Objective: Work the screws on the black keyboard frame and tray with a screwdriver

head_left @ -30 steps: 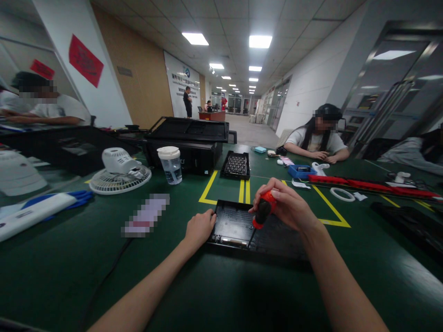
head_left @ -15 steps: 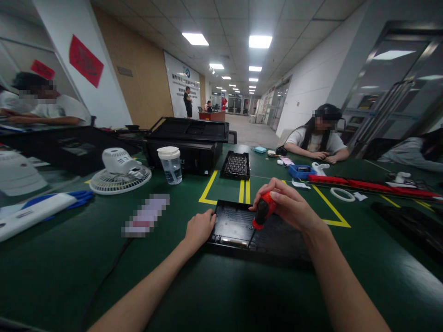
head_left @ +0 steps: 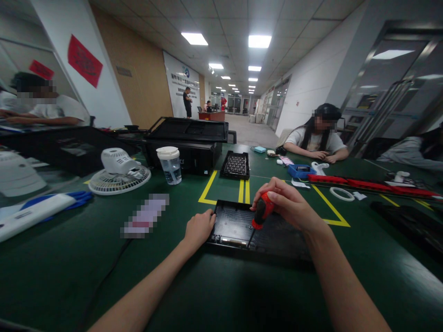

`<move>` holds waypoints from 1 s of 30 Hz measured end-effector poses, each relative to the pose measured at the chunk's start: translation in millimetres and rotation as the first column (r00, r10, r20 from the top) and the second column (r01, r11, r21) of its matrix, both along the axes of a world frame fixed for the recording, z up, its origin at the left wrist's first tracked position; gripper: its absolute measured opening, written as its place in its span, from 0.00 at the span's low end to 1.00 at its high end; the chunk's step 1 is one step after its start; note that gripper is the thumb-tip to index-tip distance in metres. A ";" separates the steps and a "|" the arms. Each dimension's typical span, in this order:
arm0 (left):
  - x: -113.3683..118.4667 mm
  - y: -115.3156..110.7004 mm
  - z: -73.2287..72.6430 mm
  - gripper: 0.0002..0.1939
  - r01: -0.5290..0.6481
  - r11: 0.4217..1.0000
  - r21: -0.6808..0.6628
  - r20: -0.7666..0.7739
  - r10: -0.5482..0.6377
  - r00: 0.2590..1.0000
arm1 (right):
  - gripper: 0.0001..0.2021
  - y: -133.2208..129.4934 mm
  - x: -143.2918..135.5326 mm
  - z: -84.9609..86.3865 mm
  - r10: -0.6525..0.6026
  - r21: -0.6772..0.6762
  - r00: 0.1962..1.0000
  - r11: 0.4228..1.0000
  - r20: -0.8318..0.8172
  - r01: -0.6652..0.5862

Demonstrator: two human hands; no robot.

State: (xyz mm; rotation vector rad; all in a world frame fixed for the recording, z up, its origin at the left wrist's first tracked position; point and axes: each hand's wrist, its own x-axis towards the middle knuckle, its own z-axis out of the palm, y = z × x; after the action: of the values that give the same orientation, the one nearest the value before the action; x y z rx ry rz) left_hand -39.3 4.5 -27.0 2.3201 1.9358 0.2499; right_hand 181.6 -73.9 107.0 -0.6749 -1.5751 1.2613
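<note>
A shallow black plastic panel (head_left: 230,219) with raised edges lies on the green table in front of me. My left hand (head_left: 200,228) grips its left edge, fingers curled over the rim. In my right hand (head_left: 287,203) is a screwdriver (head_left: 263,210) with a red and black handle, tilted so that its shaft points down to the panel's near edge. Its tip meets the panel close to a pale metallic strip (head_left: 234,241). Whether a screw sits under the tip is too small to tell. My right forearm hides part of the panel's right end.
Beyond the panel stand a black tray of small parts (head_left: 236,165), a lidded cup (head_left: 169,165) and a large black case (head_left: 185,147). A white fan (head_left: 119,173) and a phone (head_left: 147,216) with a cable lie left. Across the table sits a person (head_left: 316,138) near a blue box (head_left: 299,171).
Almost nothing differs. The screwdriver handle has turned slightly in my right hand, with its tip at the same place; my left hand stays on the panel's edge.
</note>
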 end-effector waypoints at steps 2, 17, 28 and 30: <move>0.3 0.0 0.0 0.20 -0.007 1.000 -0.007 -0.003 0.007 1.000 | 0.04 -0.3 0.2 0.2 -0.014 0.006 1.000 1.000 0.017 0.013; 0.4 1.2 -1.4 0.20 0.000 1.000 -0.001 0.015 0.000 1.000 | 0.05 -3.3 2.1 3.8 -0.149 0.081 0.977 0.987 0.150 0.138; 0.4 1.2 -2.9 0.20 0.006 1.000 0.005 0.011 -0.006 1.000 | 0.08 -6.7 1.1 7.2 -0.289 0.175 0.920 0.953 0.264 0.248; 0.4 1.4 -3.5 0.19 0.003 1.000 0.009 0.005 -0.003 1.000 | 0.08 -6.5 1.0 7.4 -0.300 0.185 0.909 0.949 0.288 0.255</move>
State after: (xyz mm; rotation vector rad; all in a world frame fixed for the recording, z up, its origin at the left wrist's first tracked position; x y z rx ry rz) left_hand -38.8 5.9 -30.5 2.3253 1.9324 0.2650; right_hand 182.5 -80.5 114.5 -1.0058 -1.7324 0.8487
